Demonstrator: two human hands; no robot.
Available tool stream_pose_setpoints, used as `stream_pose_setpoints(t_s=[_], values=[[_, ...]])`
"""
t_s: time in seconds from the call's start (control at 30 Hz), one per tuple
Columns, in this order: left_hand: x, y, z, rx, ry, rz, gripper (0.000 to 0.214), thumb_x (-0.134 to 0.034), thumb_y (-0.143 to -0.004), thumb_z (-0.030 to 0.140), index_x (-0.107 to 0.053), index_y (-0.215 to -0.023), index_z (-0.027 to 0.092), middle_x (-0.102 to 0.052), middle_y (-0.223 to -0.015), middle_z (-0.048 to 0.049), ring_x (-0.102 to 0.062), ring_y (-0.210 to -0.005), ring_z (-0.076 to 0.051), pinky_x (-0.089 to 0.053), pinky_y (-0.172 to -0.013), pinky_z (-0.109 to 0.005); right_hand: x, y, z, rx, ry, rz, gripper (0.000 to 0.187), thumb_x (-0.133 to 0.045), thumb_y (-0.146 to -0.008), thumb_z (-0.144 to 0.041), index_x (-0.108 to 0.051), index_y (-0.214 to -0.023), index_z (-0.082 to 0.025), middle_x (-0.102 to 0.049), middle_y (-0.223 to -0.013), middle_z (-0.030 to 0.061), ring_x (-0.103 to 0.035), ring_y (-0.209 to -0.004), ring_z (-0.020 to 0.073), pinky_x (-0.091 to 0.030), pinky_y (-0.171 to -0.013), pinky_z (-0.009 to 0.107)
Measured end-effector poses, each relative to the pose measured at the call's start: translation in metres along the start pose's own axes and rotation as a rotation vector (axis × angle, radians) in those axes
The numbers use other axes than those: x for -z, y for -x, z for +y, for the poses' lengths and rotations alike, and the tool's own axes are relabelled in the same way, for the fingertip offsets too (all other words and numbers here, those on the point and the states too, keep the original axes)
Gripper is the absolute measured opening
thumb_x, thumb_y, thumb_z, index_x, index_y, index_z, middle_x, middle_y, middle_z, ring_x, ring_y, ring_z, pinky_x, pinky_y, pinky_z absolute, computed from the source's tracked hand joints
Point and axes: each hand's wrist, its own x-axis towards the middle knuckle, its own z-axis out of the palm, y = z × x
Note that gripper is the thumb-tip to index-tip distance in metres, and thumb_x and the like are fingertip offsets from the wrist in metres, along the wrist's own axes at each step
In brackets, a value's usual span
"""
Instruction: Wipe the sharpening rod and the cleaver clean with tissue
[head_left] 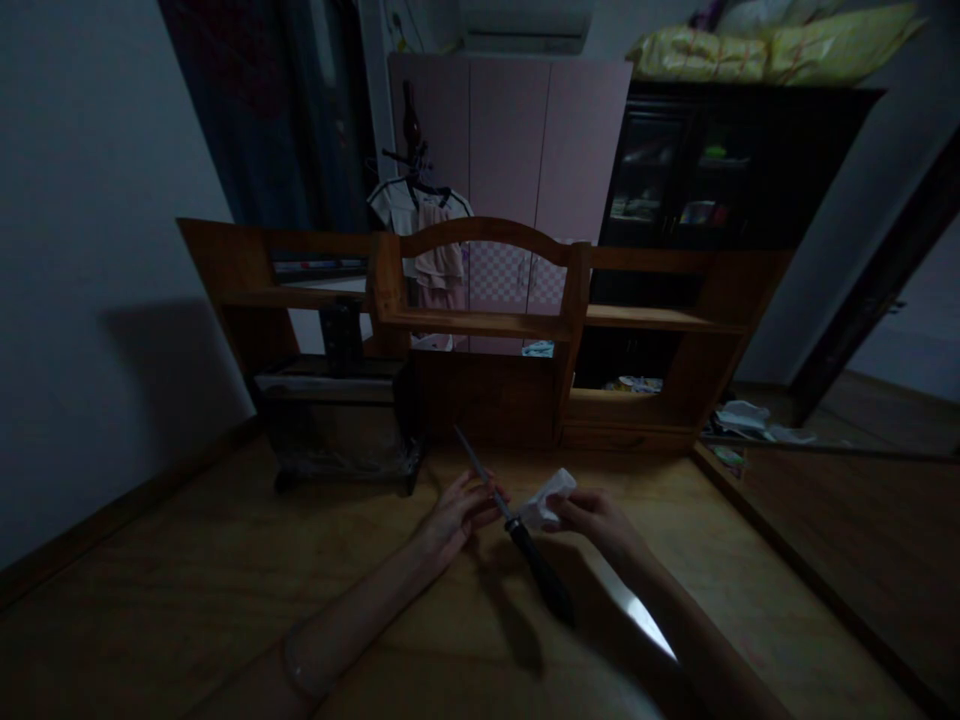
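evidently the left hand [456,512] has its fingers closed on the thin shaft of a dark-handled tool [526,548], raised over the table [360,590]; the right hand [592,515] pinches a white tissue [556,492] by the collar, contact unclear. the step seems to be working tissue against tool; next calls for a steady left hold.

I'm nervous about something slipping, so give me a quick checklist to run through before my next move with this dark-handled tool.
1. Tool supported: ok, left hand at its slim shaft.
2. Handle gripped: not ok, neither hand is on it.
3. White wipe held: ok, pinched in the right hand.
4. Tip pointing away from you: ok, towards the wooden shelf unit.
5. Wipe touching the tool: cannot tell from this angle.
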Motion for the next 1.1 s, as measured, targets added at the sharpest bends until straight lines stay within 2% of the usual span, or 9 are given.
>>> stream_pose_setpoints(t_s=[0.1,0.3,0.43,0.53,0.6,0.73,0.9,1.1], values=[[-0.001,0.001,0.000,0.000,-0.016,-0.001,0.034,-0.076,-0.073,0.025,-0.055,-0.098,0.016,-0.068,-0.086,-0.0065,-0.067,-0.082,-0.018,-0.054,-0.078,-0.032,-0.002,0.000,0.002,-0.039,-0.003,0.020,0.039,-0.067,-0.074,-0.050,-0.071,-0.079,-0.012,-0.066,-0.076,0.0047,-0.060,-0.072,0.0175,-0.047,-0.074,0.031],[0.000,0.000,-0.003,-0.027,-0.066,0.004,0.036,-0.076,-0.073,0.027,-0.054,-0.101,0.017,-0.067,-0.086,-0.0057,-0.066,-0.080,-0.017,-0.054,-0.068,-0.028,0.005,0.000,0.002,-0.140,0.048,-0.101,0.043,-0.068,-0.071,-0.053,-0.070,-0.081,-0.011,-0.067,-0.078,0.0058,-0.061,-0.072,0.0184,-0.048,-0.075,0.034],[0.002,-0.001,-0.004,-0.029,-0.068,0.001,0.031,-0.075,-0.074,0.027,-0.058,-0.097,0.015,-0.066,-0.088,-0.0065,-0.065,-0.083,-0.017,-0.054,-0.072,-0.028,0.011,0.003,-0.003,-0.133,0.134,-0.200,0.045,-0.063,-0.075,-0.055,-0.070,-0.082,-0.011,-0.067,-0.078,0.0071,-0.062,-0.071,0.0192,-0.047,-0.069,0.032],[0.003,-0.002,-0.004,-0.039,-0.068,0.038,0.028,-0.076,-0.073,0.027,-0.061,-0.092,0.014,-0.066,-0.088,-0.0070,-0.065,-0.083,-0.017,-0.055,-0.072,-0.028,0.004,0.003,0.000,-0.104,0.149,-0.271,0.045,-0.058,-0.080,-0.055,-0.070,-0.085,-0.012,-0.068,-0.079,0.0071,-0.061,-0.069,0.0187,-0.046,-0.065,0.029],[0.003,-0.002,-0.005,-0.059,-0.064,0.071,0.028,-0.077,-0.072,0.026,-0.060,-0.091,0.014,-0.065,-0.088,-0.0063,-0.065,-0.083,-0.017,-0.055,-0.072,-0.028,-0.004,0.002,0.006,-0.067,0.131,-0.296,0.043,-0.057,-0.081,-0.053,-0.070,-0.089,-0.013,-0.069,-0.083,0.0069,-0.062,-0.073,0.0192,-0.045,-0.067,0.029],[-0.001,-0.001,-0.003,-0.096,-0.058,0.152,0.028,-0.078,-0.070,0.024,-0.059,-0.088,0.016,-0.065,-0.088,-0.0047,-0.065,-0.083,-0.018,-0.057,-0.071,-0.030,-0.016,-0.006,0.022,-0.060,0.088,-0.216,0.040,-0.065,-0.076,-0.048,-0.068,-0.095,-0.013,-0.069,-0.086,0.0060,-0.062,-0.077,0.0204,-0.045,-0.069,0.029],[-0.002,-0.003,-0.003,-0.078,-0.025,0.238,0.022,-0.077,-0.071,0.018,-0.059,-0.082,0.015,-0.065,-0.085,-0.0049,-0.066,-0.080,-0.017,-0.057,-0.072,-0.028,-0.014,-0.012,0.028,-0.007,0.115,-0.122,0.037,-0.063,-0.078,-0.045,-0.070,-0.093,-0.013,-0.068,-0.082,0.0046,-0.059,-0.070,0.0173,-0.042,-0.063,0.026],[0.003,-0.004,-0.007,-0.059,0.018,0.196,0.018,-0.075,-0.074,0.020,-0.059,-0.080,0.014,-0.066,-0.088,-0.0068,-0.066,-0.088,-0.019,-0.056,-0.081,-0.033,-0.007,-0.007,0.017,-0.022,0.073,-0.042,0.029,-0.063,-0.078,-0.039,-0.072,-0.091,-0.015,-0.068,-0.083,0.0037,-0.060,-0.078,0.0194,-0.043,-0.067,0.026]])
